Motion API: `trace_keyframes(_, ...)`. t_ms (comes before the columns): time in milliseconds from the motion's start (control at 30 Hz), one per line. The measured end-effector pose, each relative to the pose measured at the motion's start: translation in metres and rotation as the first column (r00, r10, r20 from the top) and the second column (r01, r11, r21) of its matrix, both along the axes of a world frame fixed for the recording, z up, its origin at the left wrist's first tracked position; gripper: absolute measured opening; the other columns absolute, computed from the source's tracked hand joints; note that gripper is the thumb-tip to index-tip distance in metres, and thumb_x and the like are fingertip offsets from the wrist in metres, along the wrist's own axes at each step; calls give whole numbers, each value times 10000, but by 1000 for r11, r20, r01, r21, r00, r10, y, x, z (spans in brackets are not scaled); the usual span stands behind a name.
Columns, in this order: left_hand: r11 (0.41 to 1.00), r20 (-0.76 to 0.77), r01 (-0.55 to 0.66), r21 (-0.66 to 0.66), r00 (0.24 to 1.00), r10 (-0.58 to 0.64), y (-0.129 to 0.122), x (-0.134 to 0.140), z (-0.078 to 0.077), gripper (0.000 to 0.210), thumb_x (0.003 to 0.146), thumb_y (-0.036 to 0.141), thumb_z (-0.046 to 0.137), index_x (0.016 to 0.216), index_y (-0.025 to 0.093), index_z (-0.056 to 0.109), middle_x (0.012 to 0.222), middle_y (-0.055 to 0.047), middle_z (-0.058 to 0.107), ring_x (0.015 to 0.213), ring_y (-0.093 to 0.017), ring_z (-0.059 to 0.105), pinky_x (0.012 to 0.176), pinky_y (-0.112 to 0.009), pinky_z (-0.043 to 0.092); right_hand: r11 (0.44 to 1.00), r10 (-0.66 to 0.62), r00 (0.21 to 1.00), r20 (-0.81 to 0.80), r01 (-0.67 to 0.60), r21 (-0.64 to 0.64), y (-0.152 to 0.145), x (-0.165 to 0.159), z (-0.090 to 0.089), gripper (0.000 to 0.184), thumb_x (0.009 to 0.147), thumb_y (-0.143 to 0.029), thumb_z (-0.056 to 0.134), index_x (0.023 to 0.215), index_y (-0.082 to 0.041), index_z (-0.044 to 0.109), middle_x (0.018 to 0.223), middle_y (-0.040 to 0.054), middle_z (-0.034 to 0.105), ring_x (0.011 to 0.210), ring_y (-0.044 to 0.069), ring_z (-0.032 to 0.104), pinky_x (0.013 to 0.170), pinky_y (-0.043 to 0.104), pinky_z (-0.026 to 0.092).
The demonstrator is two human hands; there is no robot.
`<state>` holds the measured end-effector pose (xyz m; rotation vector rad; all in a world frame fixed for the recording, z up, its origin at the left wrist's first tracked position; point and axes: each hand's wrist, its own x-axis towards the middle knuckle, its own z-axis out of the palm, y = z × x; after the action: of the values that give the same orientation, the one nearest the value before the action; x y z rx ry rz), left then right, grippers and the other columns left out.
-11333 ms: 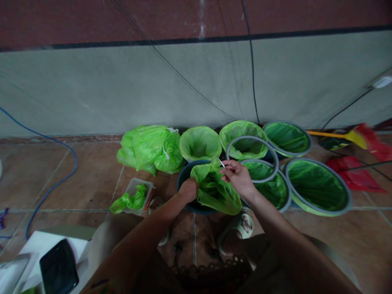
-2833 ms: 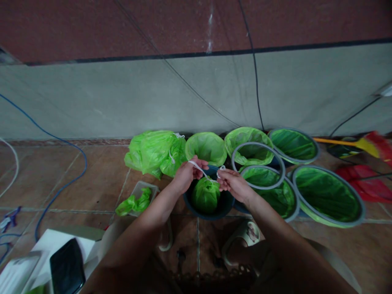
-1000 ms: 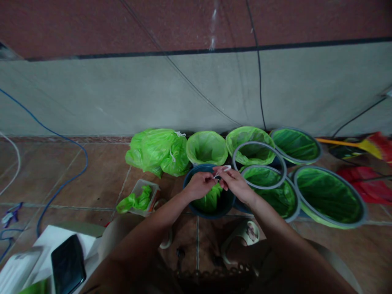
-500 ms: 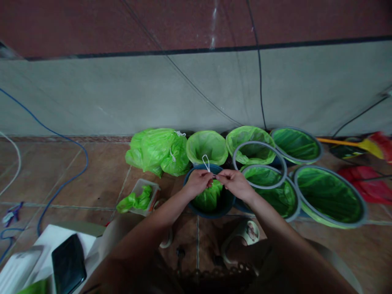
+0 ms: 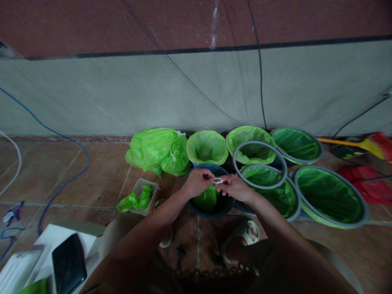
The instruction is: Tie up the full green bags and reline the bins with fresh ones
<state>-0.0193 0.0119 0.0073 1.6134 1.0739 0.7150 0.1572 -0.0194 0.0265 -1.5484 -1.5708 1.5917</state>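
Observation:
A white drawstring [image 5: 217, 180] forms a small loop between my two hands. My left hand [image 5: 198, 182] pinches it from the left, and my right hand [image 5: 234, 187] grips it from the right with bent fingers. Right below them a green plastic bag [image 5: 207, 199] lies gathered inside a dark blue bin [image 5: 196, 212]. The hands hide the bag's top and part of the bin's rim.
Filled green bags [image 5: 153, 149] lie by the wall, left of a lined bin [image 5: 206, 148]. Several green-lined bins with grey rims [image 5: 364, 204] stand right, one loose ring [image 5: 234, 157] atop. A clear tub [image 5: 155, 192], phone [image 5: 69, 263] and broom [image 5: 372, 146] lie around.
The drawstring loop stood upright above my fingers; now it lies low and flat between the hands. My right hand has turned and its fingers have shifted on the string.

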Motion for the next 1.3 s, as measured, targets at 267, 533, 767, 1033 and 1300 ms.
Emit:
trace_keyframes(267, 996, -66, -27, 83, 997, 33, 0, -1, -1, 110, 801, 165, 603, 780, 155, 710, 754, -3, 714, 712, -120, 637, 684, -211, 491, 996, 90, 993, 74, -90, -7, 1, 7, -17, 384, 767, -542, 648, 637, -181, 631, 591, 2, 613, 510, 110, 546, 512, 235, 414)
trace_keyframes(533, 972, -252, 58, 226, 968, 1, 0, -4, 7, 138, 828, 174, 601, 831, 183, 739, 822, -7, 751, 790, -150, 662, 766, -247, 515, 994, 65, 957, 283, -88, 70, -1, 9, -12, 253, 845, -397, 576, 753, -192, 691, 621, 0, 649, 484, 139, 593, 515, 256, 411)
trace_keyframes(767, 904, -251, 148, 401, 967, -47, -5, -5, 12, 317, 822, 59, 543, 1014, 218, 740, 971, -37, 741, 913, -162, 671, 880, -273, 515, 884, -340, 931, 136, 266, 385, 10, 5, -21, 284, 833, -303, 528, 1008, -197, 726, 1006, 63, 740, 822, 193, 666, 793, 329, 510)
trace_keyframes(1033, 896, -107, 33, 443, 994, 17, -14, 2, 5, 301, 879, 115, 539, 1126, 188, 694, 1031, -77, 705, 947, -170, 660, 884, -298, 537, 993, -95, 973, -212, 108, 49, 2, -12, -11, 314, 775, -486, 628, 881, -198, 692, 781, 22, 700, 658, 154, 615, 612, 275, 476)
trace_keyframes(1300, 944, -22, -195, 265, 978, 209, -13, 5, 1, 268, 846, 152, 615, 1103, 160, 690, 1015, -71, 713, 923, -165, 677, 867, -287, 546, 966, -259, 920, -293, 243, -90, 1, -6, -7, 449, 635, -578, 771, 784, -159, 708, 663, 5, 646, 595, 110, 564, 578, 239, 439)
